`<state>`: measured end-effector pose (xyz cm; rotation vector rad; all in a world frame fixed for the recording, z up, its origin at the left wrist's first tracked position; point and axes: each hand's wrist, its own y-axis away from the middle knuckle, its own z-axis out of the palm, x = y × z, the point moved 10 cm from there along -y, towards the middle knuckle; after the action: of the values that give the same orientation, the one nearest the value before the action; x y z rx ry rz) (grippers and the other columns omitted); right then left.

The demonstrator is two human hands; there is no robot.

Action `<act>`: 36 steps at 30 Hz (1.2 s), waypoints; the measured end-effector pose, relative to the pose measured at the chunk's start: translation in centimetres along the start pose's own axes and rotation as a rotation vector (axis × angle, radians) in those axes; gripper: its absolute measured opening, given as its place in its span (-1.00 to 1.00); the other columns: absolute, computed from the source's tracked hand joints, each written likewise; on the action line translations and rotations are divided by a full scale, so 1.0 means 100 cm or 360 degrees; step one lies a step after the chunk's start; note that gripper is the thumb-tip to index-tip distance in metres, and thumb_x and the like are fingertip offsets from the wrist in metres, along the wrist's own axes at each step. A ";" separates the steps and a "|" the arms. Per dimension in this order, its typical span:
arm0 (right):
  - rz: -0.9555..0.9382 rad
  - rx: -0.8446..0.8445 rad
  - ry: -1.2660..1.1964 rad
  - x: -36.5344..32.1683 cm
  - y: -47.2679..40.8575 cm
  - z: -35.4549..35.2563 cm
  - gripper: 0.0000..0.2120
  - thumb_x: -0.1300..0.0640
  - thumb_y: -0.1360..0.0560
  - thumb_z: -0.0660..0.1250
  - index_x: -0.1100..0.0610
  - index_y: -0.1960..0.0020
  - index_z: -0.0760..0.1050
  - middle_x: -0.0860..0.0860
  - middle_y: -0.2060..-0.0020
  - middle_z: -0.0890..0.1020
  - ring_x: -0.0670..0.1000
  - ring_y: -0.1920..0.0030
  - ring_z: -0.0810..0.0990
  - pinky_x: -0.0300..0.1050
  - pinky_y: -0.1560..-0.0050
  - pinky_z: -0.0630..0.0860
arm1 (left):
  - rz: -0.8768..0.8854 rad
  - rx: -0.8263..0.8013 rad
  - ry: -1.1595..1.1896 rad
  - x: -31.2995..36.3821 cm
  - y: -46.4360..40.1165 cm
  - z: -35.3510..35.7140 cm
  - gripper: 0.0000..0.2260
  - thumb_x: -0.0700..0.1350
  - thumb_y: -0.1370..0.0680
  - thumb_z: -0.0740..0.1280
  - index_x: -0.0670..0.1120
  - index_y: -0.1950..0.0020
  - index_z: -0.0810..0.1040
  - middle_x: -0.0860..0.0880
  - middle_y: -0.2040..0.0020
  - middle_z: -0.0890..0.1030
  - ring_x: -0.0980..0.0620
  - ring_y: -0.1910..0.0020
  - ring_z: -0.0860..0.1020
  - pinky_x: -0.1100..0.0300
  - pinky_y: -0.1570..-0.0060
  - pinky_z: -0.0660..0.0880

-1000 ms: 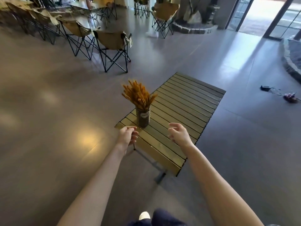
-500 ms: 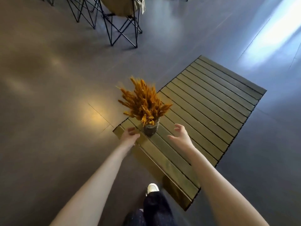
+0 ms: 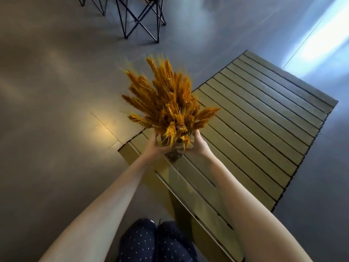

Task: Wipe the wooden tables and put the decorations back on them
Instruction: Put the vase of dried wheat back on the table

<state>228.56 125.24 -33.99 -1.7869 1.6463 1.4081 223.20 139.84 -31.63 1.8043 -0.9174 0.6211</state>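
A low slatted wooden table (image 3: 264, 129) stretches from bottom centre to upper right. At its near left corner is a vase (image 3: 172, 155) filled with orange dried wheat (image 3: 166, 103), which hides most of the vase. My left hand (image 3: 154, 147) presses the vase's left side and my right hand (image 3: 198, 144) presses its right side. Both hands clasp it. I cannot tell whether the vase rests on the table or is just above it.
Smooth grey floor (image 3: 56, 110) surrounds the table. The black crossed legs of a folding chair (image 3: 141, 21) stand at the top centre, beyond the table. My legs in dark dotted trousers (image 3: 156, 242) are at the table's near end.
I have stepped closer and looked down. Both hands, which hovered apart beside the vase, have closed in and now grip its two sides.
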 end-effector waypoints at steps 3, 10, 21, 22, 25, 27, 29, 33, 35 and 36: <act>-0.0113 0.0159 0.0056 0.001 -0.002 0.000 -0.14 0.19 -0.32 0.54 0.21 -0.46 0.12 0.11 -0.34 0.41 0.08 -0.29 0.43 -0.13 -0.20 0.37 | 0.0135 -0.0024 0.0159 0.003 -0.007 0.003 -0.31 -0.21 -0.44 0.43 -0.14 -0.48 0.16 -0.09 -0.38 0.35 -0.06 -0.37 0.31 0.32 -0.15 0.26; -0.0164 0.0374 -0.0045 -0.029 0.019 -0.022 -0.16 -0.03 -0.28 0.56 0.06 -0.43 0.23 0.06 -0.30 0.47 0.08 -0.26 0.48 -0.18 -0.13 0.39 | 0.0332 -0.0138 0.0292 0.038 0.005 -0.012 -0.28 -0.26 -0.38 0.48 -0.09 -0.46 0.20 -0.11 -0.33 0.39 -0.10 -0.28 0.41 -0.01 -0.19 0.45; -0.0170 0.0693 -0.0232 -0.117 0.125 -0.134 -0.05 -0.39 -0.13 0.50 -0.21 -0.43 0.22 0.00 -0.25 0.48 0.07 -0.32 0.42 0.18 -0.20 0.49 | 0.0643 -0.0450 0.0183 0.186 0.110 -0.026 -0.31 -0.10 -0.41 0.47 -0.03 -0.46 0.23 0.01 -0.17 0.41 0.07 -0.16 0.39 0.22 -0.06 0.40; -0.0170 0.0755 -0.0230 -0.126 0.140 -0.146 -0.05 -0.38 -0.14 0.50 -0.21 -0.43 0.23 0.02 -0.25 0.48 0.08 -0.32 0.42 0.18 -0.20 0.49 | 0.0700 -0.0460 0.0173 0.202 0.120 -0.026 -0.32 -0.12 -0.40 0.47 -0.06 -0.45 0.25 0.04 -0.14 0.42 0.08 -0.14 0.39 0.33 0.01 0.42; -0.0158 0.0986 -0.0380 -0.153 0.195 -0.180 -0.09 -0.31 -0.14 0.53 -0.16 -0.41 0.29 0.07 -0.24 0.45 0.07 -0.29 0.45 0.13 -0.23 0.50 | 0.0883 -0.0607 0.0117 0.246 0.160 -0.015 -0.37 -0.16 -0.41 0.46 -0.06 -0.41 0.27 0.15 -0.01 0.44 0.13 -0.06 0.43 0.50 0.23 0.45; -0.0141 0.1113 -0.0445 -0.159 0.231 -0.197 -0.08 -0.29 -0.13 0.53 -0.11 -0.41 0.29 0.08 -0.26 0.44 0.07 -0.28 0.47 0.10 -0.24 0.50 | 0.0930 -0.0759 0.0102 0.264 0.186 -0.001 -0.36 -0.13 -0.42 0.46 -0.04 -0.42 0.24 0.11 -0.04 0.43 0.11 -0.06 0.44 0.37 0.06 0.47; -0.0125 0.1244 -0.0461 -0.160 0.269 -0.211 -0.09 -0.27 -0.14 0.55 -0.09 -0.39 0.28 0.03 -0.29 0.44 0.08 -0.29 0.47 0.11 -0.25 0.50 | 0.0936 -0.0880 0.0090 0.273 0.213 0.014 -0.31 -0.08 -0.40 0.48 -0.03 -0.45 0.22 0.06 -0.11 0.42 0.07 -0.10 0.44 0.18 -0.07 0.46; -0.0034 0.1437 -0.0615 -0.148 0.352 -0.233 -0.24 0.10 -0.27 0.55 -0.05 -0.35 0.25 -0.12 -0.23 0.42 0.00 -0.27 0.45 -0.30 -0.13 0.49 | 0.1071 -0.1162 0.0043 0.286 0.277 0.054 -0.21 0.01 -0.29 0.55 -0.02 -0.42 0.25 0.06 -0.09 0.46 0.07 -0.08 0.48 0.15 -0.09 0.49; 0.0036 0.1557 -0.0643 -0.137 0.394 -0.239 -0.22 0.16 -0.30 0.55 0.00 -0.41 0.23 -0.08 -0.28 0.41 -0.06 -0.25 0.42 -0.37 -0.09 0.45 | 0.1119 -0.1291 0.0012 0.288 0.307 0.077 -0.19 0.05 -0.25 0.57 -0.01 -0.41 0.27 0.03 -0.09 0.48 0.07 -0.06 0.51 0.13 -0.08 0.52; 0.0073 0.1629 -0.0637 -0.131 0.416 -0.242 -0.20 0.16 -0.31 0.54 0.03 -0.44 0.21 -0.07 -0.30 0.40 -0.07 -0.25 0.41 -0.34 -0.10 0.43 | 0.1139 -0.1353 -0.0001 0.287 0.324 0.089 -0.21 0.05 -0.26 0.57 -0.01 -0.40 0.28 0.02 -0.10 0.49 0.06 -0.06 0.52 0.13 -0.07 0.53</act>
<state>203.95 102.26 2.83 -0.8243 1.6967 0.6242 213.77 115.15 3.74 0.6989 -1.5502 0.5293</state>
